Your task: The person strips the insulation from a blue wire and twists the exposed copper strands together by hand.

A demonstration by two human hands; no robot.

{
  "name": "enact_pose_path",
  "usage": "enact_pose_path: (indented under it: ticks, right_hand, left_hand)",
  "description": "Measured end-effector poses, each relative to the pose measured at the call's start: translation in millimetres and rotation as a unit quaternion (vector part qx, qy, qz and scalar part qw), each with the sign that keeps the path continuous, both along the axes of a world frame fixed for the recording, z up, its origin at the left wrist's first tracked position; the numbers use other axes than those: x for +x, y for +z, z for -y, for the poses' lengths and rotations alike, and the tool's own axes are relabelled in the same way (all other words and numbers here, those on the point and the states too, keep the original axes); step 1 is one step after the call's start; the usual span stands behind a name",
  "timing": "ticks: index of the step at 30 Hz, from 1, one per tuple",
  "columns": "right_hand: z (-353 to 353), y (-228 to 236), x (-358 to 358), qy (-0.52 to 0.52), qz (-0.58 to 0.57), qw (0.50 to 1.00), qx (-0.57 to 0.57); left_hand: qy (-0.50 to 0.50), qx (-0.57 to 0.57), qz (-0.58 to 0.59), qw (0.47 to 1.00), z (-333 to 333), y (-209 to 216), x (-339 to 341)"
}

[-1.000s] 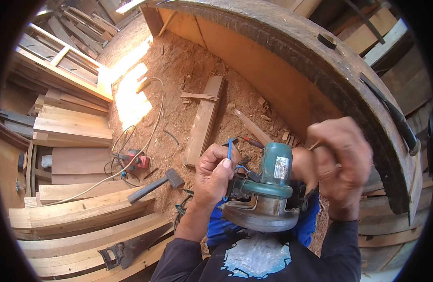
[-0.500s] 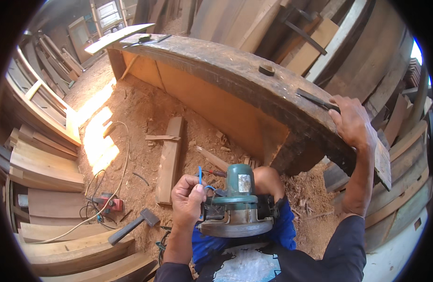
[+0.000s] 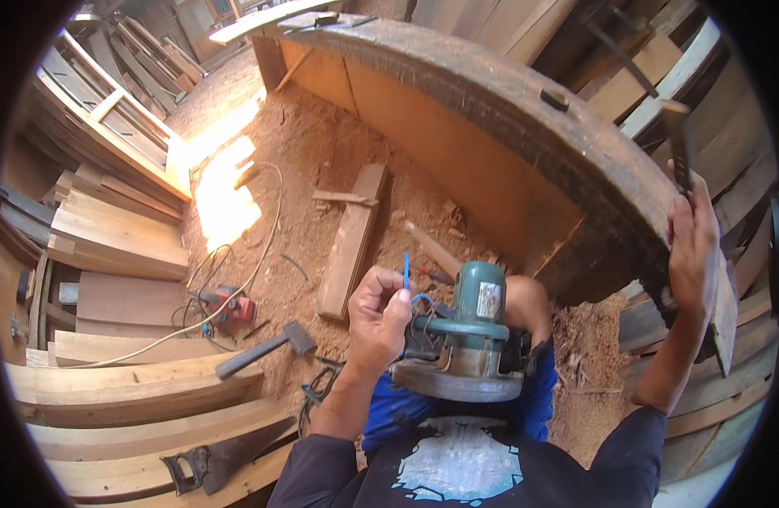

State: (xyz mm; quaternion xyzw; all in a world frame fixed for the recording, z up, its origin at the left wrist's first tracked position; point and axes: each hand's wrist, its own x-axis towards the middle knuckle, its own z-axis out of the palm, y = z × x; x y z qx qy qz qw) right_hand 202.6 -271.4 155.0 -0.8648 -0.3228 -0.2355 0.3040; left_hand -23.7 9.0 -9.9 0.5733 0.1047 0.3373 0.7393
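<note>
Blue wire (image 3: pixel 406 271) upright, clamped between thumb and finger of left hand (image 3: pixel 377 317), just beside the green power tool (image 3: pixel 477 315) resting on the lap (image 3: pixel 396 413). Right hand (image 3: pixel 694 241) by the bench (image 3: pixel 491 80) edge, fingers closed round a dark slim tool (image 3: pixel 680 152), perhaps a blade; blurred. Work looks partway: wire tip loose, blue lead (image 3: pixel 423 298) exposed, not tucked away. No container made out.
</note>
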Motion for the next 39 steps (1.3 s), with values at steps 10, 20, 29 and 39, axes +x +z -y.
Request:
enact_pose_path:
  ticks: [10,20,29,39]
  right_hand:
    - [-48,-82,-123,0.430,-0.676,0.560,0.210]
    - [-76,-120,-151,0.483,-0.751,0.362,0.268]
    - [-82,-121,-157,0.488,-0.757,0.353,0.252]
    - [-83,-121,-158,0.492,-0.755,0.361,0.239]
  left_hand:
    - [0.078,0.047,-0.027,0.995,23,23,-3]
    - [0.075,0.020,0.012,0.997,22,9,-10]
    - [0.022,0.043,0.030,0.998,18,3,-9]
    - [0.017,0.042,0.045,0.998,15,2,-13]
